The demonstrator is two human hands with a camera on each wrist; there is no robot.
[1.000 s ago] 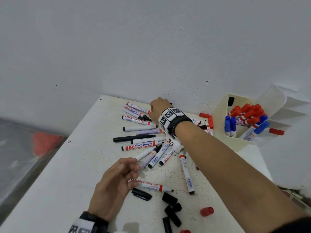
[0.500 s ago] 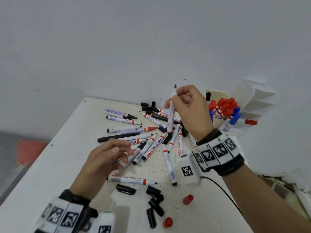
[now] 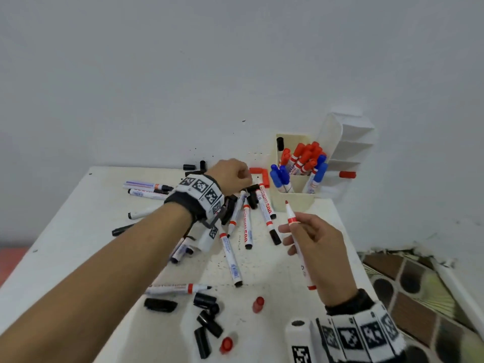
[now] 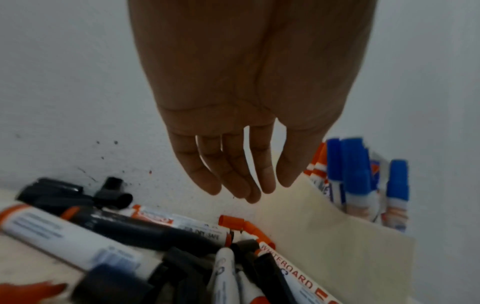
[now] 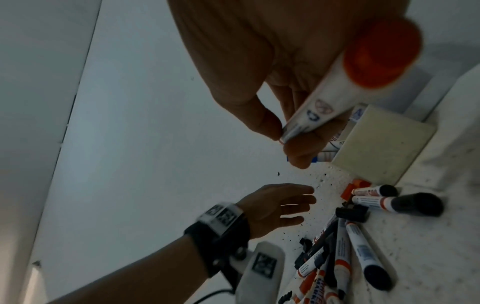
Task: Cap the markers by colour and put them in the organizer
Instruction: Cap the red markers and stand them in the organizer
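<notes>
Left hand [image 3: 231, 176] reached out, fingers slack; right hand [image 3: 318, 248] grips red marker [image 3: 297, 238]; white table [image 3: 78, 226]

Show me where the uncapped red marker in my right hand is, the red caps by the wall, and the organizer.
red marker [image 3: 292, 223], head view, on its white neck below the red tip.
red caps [image 3: 263, 174], head view, on the corner where the two meet.
organizer [image 3: 292, 203], head view, on its bare cream front wall.
</notes>
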